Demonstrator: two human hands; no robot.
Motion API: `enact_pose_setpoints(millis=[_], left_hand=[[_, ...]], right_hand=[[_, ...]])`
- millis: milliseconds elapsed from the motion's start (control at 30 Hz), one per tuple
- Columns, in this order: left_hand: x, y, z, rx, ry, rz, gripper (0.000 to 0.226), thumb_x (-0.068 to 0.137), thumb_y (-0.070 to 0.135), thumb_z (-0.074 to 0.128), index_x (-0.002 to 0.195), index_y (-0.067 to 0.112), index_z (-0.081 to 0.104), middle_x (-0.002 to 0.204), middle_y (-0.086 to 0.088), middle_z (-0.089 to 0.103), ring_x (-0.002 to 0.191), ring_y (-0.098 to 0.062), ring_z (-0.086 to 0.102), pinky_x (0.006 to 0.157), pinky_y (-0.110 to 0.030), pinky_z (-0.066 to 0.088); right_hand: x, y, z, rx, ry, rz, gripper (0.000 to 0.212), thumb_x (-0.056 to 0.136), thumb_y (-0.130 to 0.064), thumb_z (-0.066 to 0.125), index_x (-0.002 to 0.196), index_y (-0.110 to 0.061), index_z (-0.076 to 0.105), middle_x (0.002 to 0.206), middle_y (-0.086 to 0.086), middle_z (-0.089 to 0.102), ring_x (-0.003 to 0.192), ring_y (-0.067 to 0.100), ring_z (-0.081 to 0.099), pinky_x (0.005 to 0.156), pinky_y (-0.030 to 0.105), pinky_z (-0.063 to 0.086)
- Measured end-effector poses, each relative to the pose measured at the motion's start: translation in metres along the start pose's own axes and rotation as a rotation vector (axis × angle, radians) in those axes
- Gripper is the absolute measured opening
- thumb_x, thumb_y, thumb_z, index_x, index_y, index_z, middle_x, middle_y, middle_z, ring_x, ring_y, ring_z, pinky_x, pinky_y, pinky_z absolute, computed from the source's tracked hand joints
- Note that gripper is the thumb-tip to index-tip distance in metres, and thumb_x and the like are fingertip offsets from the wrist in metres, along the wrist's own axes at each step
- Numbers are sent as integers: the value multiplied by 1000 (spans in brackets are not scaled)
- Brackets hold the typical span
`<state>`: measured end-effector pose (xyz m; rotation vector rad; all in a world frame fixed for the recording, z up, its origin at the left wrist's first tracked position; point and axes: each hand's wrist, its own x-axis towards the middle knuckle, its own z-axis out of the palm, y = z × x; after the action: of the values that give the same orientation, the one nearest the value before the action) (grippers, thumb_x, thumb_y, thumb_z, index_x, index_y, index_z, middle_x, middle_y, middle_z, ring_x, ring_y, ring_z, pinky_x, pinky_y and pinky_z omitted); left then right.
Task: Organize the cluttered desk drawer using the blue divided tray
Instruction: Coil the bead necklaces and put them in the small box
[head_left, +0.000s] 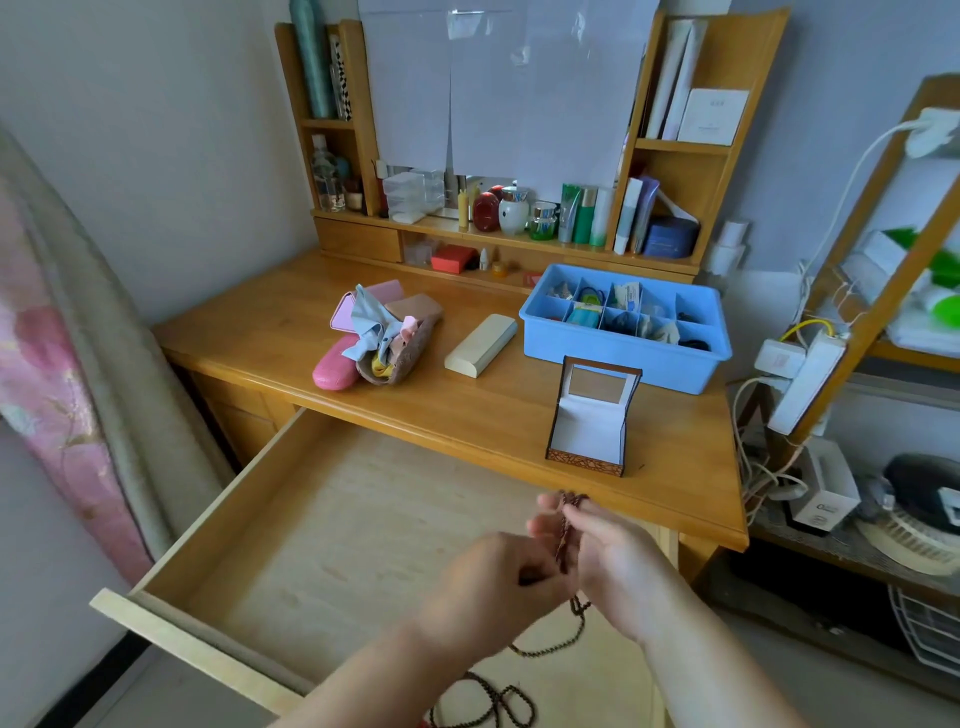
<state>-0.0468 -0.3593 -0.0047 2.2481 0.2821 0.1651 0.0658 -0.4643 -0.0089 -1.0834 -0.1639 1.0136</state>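
Observation:
The wooden drawer (218, 525) is pulled out wide, its pale bottom bare. Over its right part, my left hand (493, 582) and my right hand (608, 551) both hold a long string of dark brown beads (563, 540). The string runs over my right fingers and hangs down in loops (504, 701) below my arms. The blue divided tray (623, 358) stands on the desk at the right, with small items in several compartments. An open small wooden box (592, 415) with a white lining stands in front of the tray.
On the desk lie a cream case (480, 343) and a heap of pink and brown cases with cloths (379, 338). Shelves at the back hold bottles and jars. A rack with cables and a power strip (805, 379) stands at the right.

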Motion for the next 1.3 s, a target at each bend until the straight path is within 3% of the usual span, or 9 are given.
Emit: enact_pose_setpoints(millis=[167,367,500,667,800,933,1033,1167,1300], left_hand=[[26,0,-25,-224,127,-215,36,79,39,72,56,21,52,42,11,42,39,-5,38,45,-18,35],[11,-51,-34,-1281,143,-516,28,74,26,66,57,15,47,50,-1,36,44,-14,45,74,-41,59],[0,-50,-3,-1588,253,-505,18,78,4,59,60,6,57,54,-8,50,57,-21,62,71,-44,60],[-11,-35,25,-357,183,-239,27,79,-4,49,71,18,62,66,1,53,58,-8,51,67,-26,50],[-5,-3,15,204,141,141,23,72,19,47,84,26,65,85,11,60,74,-6,56,65,-22,46],[18,3,-9,-26,282,-115,22,75,16,59,92,30,57,64,10,51,54,-4,46,52,-19,38],[26,0,-22,-618,-50,-398,35,80,14,69,112,20,57,82,1,59,61,-9,53,61,-21,45],[24,-5,-19,-816,-214,-365,46,74,34,68,116,17,61,100,-4,67,96,-20,64,96,-35,47],[28,-11,-10,-1045,-186,-286,54,76,21,69,126,15,50,99,-8,66,98,-26,65,91,-40,52]], right_hand=[[-14,-4,-6,-295,-137,206,43,87,-50,55,74,-10,64,49,-1,34,41,12,26,43,24,27],[-17,-14,-23,298,-254,168,35,59,-17,89,74,-7,60,46,-5,30,36,6,22,36,20,28],[-7,-1,-10,564,31,65,9,77,-14,65,78,-9,57,48,-6,40,36,8,38,40,22,38],[3,9,3,483,239,-74,13,95,-12,49,91,-6,59,73,9,68,73,23,65,76,34,48],[-2,15,5,-167,112,-16,27,83,-31,61,89,-6,65,74,9,66,67,21,58,61,31,42],[-12,5,6,-336,-98,91,33,84,-41,61,82,-8,65,59,4,52,51,15,44,51,25,38],[-14,-6,2,-313,-193,139,28,76,-25,69,92,-5,56,52,0,42,43,10,32,47,22,35],[-10,-12,-3,-186,-291,152,8,77,-8,66,82,-12,62,52,-2,37,42,8,30,50,24,35],[-1,-11,-12,-68,-287,134,9,70,-4,62,74,-11,66,49,-1,38,41,9,34,51,26,38]])
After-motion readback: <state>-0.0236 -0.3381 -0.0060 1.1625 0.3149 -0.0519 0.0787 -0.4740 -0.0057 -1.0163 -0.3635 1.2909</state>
